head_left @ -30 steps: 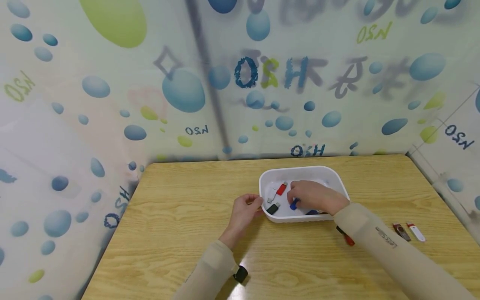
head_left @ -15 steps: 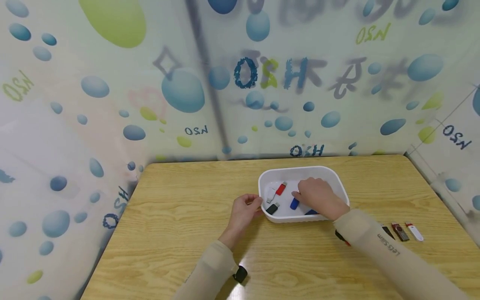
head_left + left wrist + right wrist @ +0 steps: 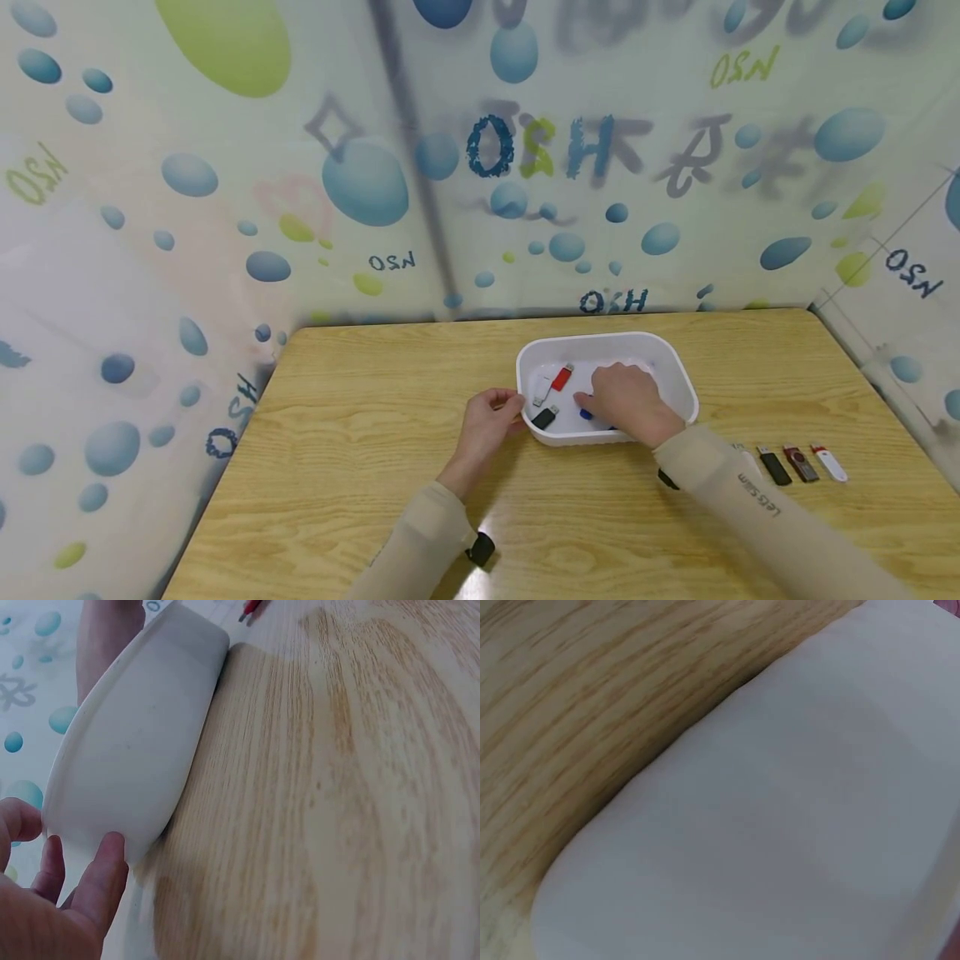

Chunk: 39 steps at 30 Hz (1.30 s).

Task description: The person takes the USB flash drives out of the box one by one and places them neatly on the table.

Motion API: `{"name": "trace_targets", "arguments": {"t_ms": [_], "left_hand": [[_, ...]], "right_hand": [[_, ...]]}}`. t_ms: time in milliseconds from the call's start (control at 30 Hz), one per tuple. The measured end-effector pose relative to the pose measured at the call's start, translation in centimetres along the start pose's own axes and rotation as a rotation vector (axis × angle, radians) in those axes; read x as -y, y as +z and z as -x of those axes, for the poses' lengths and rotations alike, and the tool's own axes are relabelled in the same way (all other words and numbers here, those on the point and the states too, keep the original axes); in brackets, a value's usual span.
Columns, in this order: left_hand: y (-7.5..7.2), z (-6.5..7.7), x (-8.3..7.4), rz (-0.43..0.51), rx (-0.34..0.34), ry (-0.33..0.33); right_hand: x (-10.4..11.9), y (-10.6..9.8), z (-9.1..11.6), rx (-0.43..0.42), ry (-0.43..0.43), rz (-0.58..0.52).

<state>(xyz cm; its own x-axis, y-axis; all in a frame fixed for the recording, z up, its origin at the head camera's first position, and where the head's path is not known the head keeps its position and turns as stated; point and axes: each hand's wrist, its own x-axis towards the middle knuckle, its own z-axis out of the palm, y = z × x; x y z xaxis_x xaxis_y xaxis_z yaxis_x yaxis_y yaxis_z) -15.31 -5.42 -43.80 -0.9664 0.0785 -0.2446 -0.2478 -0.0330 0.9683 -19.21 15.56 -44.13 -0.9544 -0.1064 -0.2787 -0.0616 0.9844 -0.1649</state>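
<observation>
Covering most of a small blue plastic USB stick (image 3: pixel 586 413), the right hand (image 3: pixel 628 402) hangs back upward in a white rectangular plastic tray (image 3: pixel 521 367) with rounded corners; its thumb points left, the tip at the stick, but the other fingertips are hidden, so whether it grips anything I cannot tell; what counts is that the blue stick lies under and just left of that hand, toward the tray's front side; too little shows to read its long axis; of the 2 hands the right is clearly nearer; farther left inside, a short black USB stick (image 3: pixel 545 417) lies aslant by the front left corner, with a red USB stick with a metal plug (image 3: pixel 562 378) and a slim whitish USB stick (image 3: pixel 542 392) behind it; the left hand (image 3: pixel 489 423) holds the tray's left end, fingers bent against the outer wall; beyond the beige right sleeve (image 3: pixel 720 475), 4 USB sticks (image 3: pixel 800 463) lie in a row on the wood-grain table (image 3: pixel 375 400), the leftmost partly hidden.
</observation>
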Motion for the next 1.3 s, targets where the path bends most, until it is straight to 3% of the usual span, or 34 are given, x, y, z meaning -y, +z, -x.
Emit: {"name": "trace_targets", "arguments": {"t_ms": [433, 600, 1100, 1300], "left_hand": [[-0.03, -0.12, 0.14, -0.005, -0.001, 0.003], [0.00, -0.09, 0.10, -0.007, -0.004, -0.003], [-0.07, -0.15, 0.15, 0.021, 0.006, 0.004], [-0.09, -0.18, 0.15, 0.016, 0.009, 0.006]], "right_hand": [[0.41, 0.43, -0.07, -0.026, -0.027, 0.043], [0.38, 0.36, 0.03, -0.059, -0.046, 0.031], [0.78, 0.29, 0.05, -0.049, -0.090, -0.009], [0.75, 0.07, 0.15, -0.042, -0.067, -0.031]]}}
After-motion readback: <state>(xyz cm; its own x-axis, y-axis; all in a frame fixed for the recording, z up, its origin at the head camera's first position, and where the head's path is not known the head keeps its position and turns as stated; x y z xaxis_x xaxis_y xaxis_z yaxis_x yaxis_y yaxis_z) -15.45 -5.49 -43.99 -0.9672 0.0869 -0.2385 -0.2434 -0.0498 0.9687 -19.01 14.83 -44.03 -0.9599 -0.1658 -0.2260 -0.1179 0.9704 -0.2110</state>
